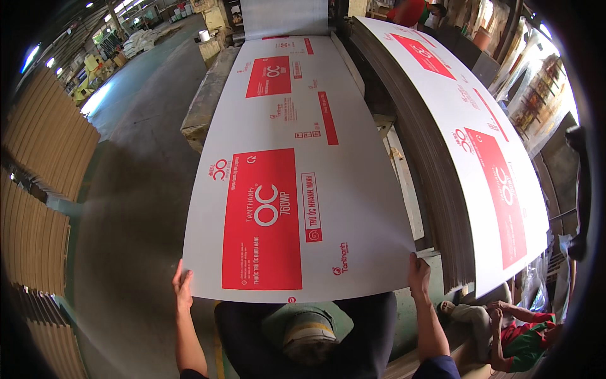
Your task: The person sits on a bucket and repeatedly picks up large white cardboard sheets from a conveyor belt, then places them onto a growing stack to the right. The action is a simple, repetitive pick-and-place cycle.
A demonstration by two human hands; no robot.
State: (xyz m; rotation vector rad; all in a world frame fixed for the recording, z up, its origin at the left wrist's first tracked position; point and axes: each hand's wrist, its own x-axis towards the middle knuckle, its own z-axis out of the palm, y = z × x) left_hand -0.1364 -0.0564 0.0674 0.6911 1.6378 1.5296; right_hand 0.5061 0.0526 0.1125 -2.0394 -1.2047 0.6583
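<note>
2 hands, left hand (183, 287) and right hand (418, 273), grip 1 printed sheet (297, 164).

support: long bench (208, 95) | on it: white-and-red printed sheet (297, 189)

The printed sheet (297, 158) looks like smooth, matt white-and-red cardboard; the floor (136, 189) is dull grey concrete.

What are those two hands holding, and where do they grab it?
Both hands hold one big white printed cardboard sheet with red blocks, at its near edge: the left hand at the left corner, the right hand at the right corner.
</note>
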